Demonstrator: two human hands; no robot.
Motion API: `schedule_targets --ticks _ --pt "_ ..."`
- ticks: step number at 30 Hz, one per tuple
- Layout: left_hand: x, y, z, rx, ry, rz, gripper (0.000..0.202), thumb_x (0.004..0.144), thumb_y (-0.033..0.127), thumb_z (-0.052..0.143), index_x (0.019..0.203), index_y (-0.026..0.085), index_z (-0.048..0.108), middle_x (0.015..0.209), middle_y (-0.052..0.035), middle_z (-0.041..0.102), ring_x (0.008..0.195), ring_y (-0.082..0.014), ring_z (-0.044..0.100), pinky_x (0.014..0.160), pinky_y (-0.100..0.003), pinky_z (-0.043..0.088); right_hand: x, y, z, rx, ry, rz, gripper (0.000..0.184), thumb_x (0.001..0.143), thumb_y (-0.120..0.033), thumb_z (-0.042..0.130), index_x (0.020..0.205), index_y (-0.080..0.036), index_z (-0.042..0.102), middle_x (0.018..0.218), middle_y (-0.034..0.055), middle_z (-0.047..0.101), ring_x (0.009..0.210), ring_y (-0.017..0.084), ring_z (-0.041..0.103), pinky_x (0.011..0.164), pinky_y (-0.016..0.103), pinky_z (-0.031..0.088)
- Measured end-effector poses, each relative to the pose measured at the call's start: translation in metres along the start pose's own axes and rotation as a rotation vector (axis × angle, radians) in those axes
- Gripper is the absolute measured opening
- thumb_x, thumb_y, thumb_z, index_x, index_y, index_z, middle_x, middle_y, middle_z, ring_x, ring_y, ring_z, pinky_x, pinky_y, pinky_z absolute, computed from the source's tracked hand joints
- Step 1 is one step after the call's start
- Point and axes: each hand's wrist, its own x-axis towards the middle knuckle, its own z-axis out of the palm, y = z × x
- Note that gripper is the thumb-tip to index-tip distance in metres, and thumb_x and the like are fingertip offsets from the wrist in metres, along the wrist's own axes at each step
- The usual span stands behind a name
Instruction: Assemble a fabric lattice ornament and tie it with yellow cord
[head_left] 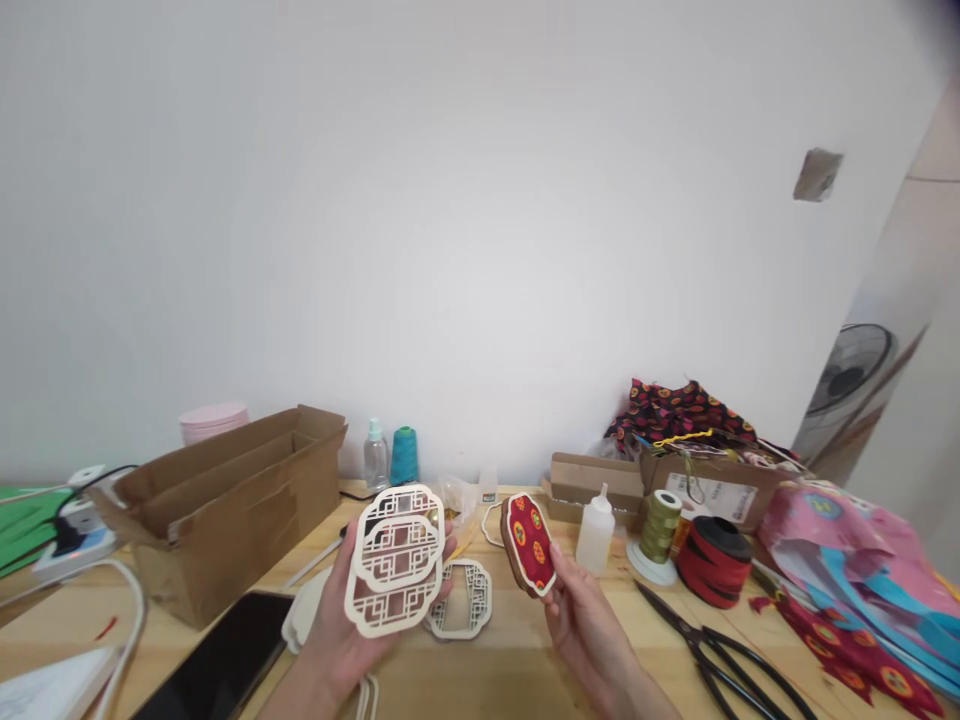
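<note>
Two pieces lifted for comparing, probably: left hand point(341, 625) fingers open beneath cream wooden lattice frames point(394, 560); right hand point(589, 625) fingers pinch red patterned cloth panel point(529, 545), above pale wood worktop point(480, 680).

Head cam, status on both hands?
Left hand holding cream lattice frames. Right hand holding red patterned fabric panel. Another lattice frame lying between them.

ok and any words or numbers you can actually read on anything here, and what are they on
Nothing can be read for certain.
White label on the cardboard box: printed lines, too small and blurred to read.
</note>
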Motion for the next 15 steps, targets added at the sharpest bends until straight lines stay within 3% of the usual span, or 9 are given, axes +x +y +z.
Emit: schedule_targets --ticks 10,15 --pt "0.0017 -0.0009 -0.0033 0.001 -0.066 -0.017 0.07 0.078 0.061 0.01 0.123 0.02 0.046 0.126 -0.0107 0.05 0.119 -0.0286 0.038 0.097 -0.047 0.029 0.0023 -0.0024 -0.004 0.159 0.09 0.298 0.02 0.06 -0.014 0.074 0.075 -0.012 0.06 0.051 -0.003 0.064 0.031 0.003 0.052 0.029 0.006 0.04" --pt "0.0009 -0.0019 -0.0033 0.04 -0.094 0.016 0.061 0.081 0.056 0.018 0.123 0.02 0.045 0.127 -0.0124 0.048 0.119 -0.0305 0.038 0.095 -0.052 0.029 -0.0005 -0.0043 0.001 0.153 0.12 0.336 0.019 0.062 -0.015 0.073 0.076 -0.012 0.061 0.05 -0.0027 0.064 0.031 0.004 0.053 0.029 0.007 0.042"
